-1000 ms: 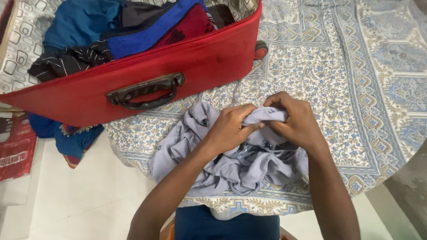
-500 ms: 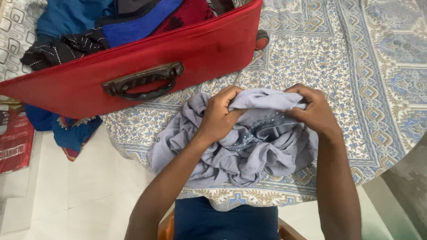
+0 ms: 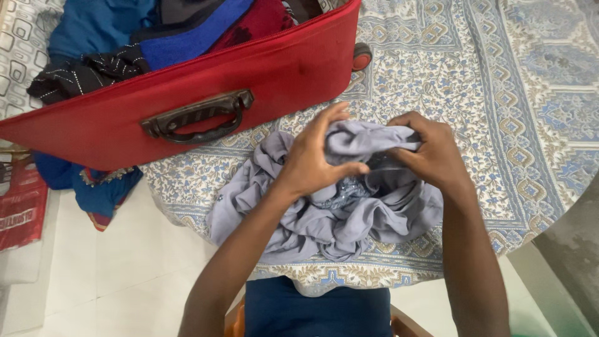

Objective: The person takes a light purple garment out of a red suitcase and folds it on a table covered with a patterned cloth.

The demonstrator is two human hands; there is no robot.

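A: Head view, present moment against the two earlier ones: left hand (image 3: 321,159) loosened since half a second ago, fingers spread and lifted above the fold, only the thumb still pressing the grey garment (image 3: 337,206). Right hand (image 3: 430,153) closed on the upper edge of the same cloth, shifted slightly toward the left one.

B: Meaning for the work in hand?

A: Likely a regrip rather than a release; cloth still bunched, not yet flattened or folded. Garment heaped on the patterned cloth of the table (image 3: 499,93), at the near edge, partly overhanging.

B: Same view, surroundings?

A: Open red suitcase (image 3: 262,81) just beyond the hands, dark handle (image 3: 196,115) facing forward, packed with blue, maroon and black clothes (image 3: 181,31). Blue fabric (image 3: 93,187) hanging below the case on the left. Red bag (image 3: 22,209) on the floor.

B: Obstructions?

A: Suitcase wall close behind the garment, limiting room to spread it; right side of the table free.
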